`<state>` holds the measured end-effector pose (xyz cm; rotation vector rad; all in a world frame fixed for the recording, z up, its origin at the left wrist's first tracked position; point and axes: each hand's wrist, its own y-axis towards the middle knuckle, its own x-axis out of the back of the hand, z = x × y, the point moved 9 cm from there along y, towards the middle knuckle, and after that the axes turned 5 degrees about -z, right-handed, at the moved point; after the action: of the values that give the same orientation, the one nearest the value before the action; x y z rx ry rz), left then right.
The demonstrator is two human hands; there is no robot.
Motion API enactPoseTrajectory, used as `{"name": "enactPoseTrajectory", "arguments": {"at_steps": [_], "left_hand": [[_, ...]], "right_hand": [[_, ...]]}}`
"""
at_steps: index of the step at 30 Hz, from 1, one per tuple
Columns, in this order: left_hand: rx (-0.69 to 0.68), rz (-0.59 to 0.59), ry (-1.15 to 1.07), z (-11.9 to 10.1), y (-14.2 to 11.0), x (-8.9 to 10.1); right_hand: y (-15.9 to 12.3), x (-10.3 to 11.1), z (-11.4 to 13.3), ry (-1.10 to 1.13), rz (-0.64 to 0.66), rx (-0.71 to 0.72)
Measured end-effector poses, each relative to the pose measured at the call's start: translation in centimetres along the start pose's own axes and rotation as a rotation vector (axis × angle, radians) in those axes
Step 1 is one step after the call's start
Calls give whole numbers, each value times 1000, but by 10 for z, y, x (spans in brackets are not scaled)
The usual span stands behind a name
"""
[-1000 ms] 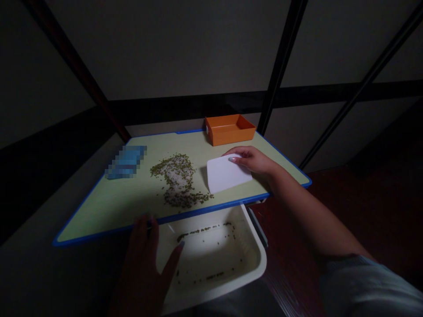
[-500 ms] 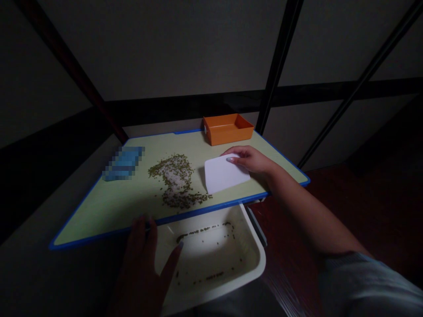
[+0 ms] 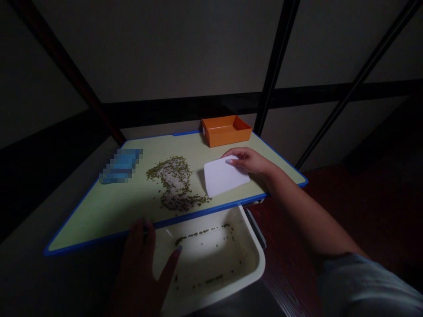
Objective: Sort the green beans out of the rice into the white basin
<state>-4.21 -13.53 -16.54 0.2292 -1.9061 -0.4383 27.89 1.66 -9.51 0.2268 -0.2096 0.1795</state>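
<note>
My right hand [image 3: 246, 160] pinches a flat white scraper [image 3: 225, 177] with rounded corners, thumb on the near face. The scraper stands tilted on the pale green tabletop [image 3: 109, 211], its lower left corner beside a spread of small green and whitish grains [image 3: 173, 180]. Below the table's front edge, a white basin [image 3: 261, 259] holds scattered dark grains along its floor edges. At the basin's left side is my left hand [image 3: 142, 259], thumb over the inside and the other fingers up by the table edge. It grips the basin there; deep shadow hides part of the hold.
An open orange box [image 3: 228, 134] stands at the back right of the table. A blurred blue item [image 3: 122, 166] lies at the left. The tabletop has a raised blue rim [image 3: 211, 208]. Panelled walls rise behind, and a dark red floor [image 3: 333, 193] lies to the right.
The view has shifted slightly. Both hands, the scraper, the grains and the basin keep nearly the same places relative to one another.
</note>
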Motion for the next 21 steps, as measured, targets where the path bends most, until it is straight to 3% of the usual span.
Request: {"name": "enactPoseTrajectory", "arguments": {"at_steps": [21], "left_hand": [[21, -4, -28, 2, -1, 0]], "right_hand": [[-5, -9, 3, 45, 80, 3]]}}
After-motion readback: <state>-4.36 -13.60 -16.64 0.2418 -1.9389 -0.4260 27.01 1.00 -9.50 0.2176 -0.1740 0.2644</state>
